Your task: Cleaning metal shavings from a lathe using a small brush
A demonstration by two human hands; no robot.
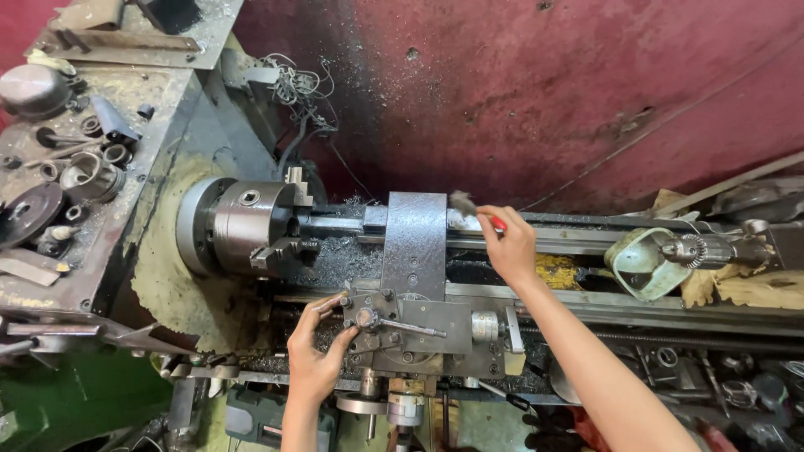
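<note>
R hand (509, 243) grips brush (462, 202) past carriage (414, 243) — L hand (314, 356) (fingers spread) touching tool post (366, 318).

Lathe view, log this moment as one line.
left hand: on tool post | right hand: holds brush over carriage | chuck: left

Brush (473, 209): red handle, grey bristles. Lathe chuck (243, 226): bare silver steel. Wall (544, 92): dark red, black-speckled. Lathe body (180, 268): chipped cream paint.
</note>
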